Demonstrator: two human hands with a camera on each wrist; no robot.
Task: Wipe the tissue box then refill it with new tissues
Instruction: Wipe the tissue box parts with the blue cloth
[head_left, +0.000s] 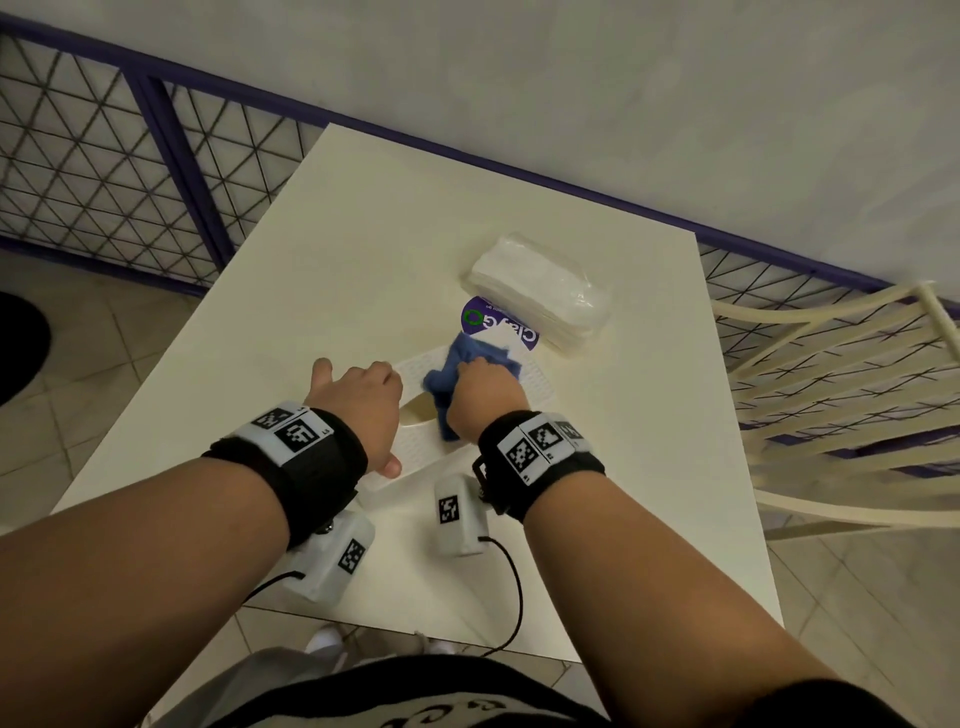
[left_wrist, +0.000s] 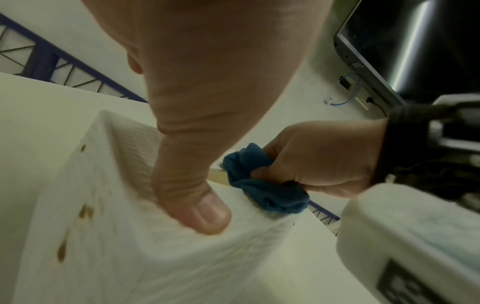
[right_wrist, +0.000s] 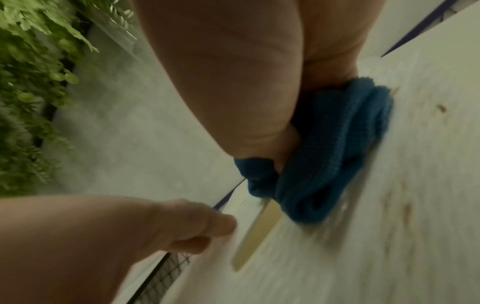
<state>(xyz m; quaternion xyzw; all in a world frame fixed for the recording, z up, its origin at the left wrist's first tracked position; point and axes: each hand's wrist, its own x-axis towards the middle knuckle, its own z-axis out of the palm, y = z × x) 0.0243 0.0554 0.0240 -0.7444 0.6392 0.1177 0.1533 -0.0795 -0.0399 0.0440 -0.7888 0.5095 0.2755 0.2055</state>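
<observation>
A white textured tissue box (head_left: 418, 441) lies on the white table (head_left: 291, 291), its slot facing up. My left hand (head_left: 374, 415) grips its left end, thumb (left_wrist: 197, 195) pressed on the near side. My right hand (head_left: 483, 395) holds a bunched blue cloth (head_left: 467, 358) down on the top of the box (right_wrist: 389, 205), beside the slot. The cloth (left_wrist: 265, 189) is clenched in the fingers. Brown spots (left_wrist: 85, 211) mark the box's side. A clear-wrapped pack of new tissues (head_left: 540, 291) lies just beyond the box, to the right.
An item with a round purple label (head_left: 498, 325) sits between the box and the tissue pack. A cream slatted chair (head_left: 841, 395) stands at the table's right side. A purple mesh railing (head_left: 130, 171) runs behind the table.
</observation>
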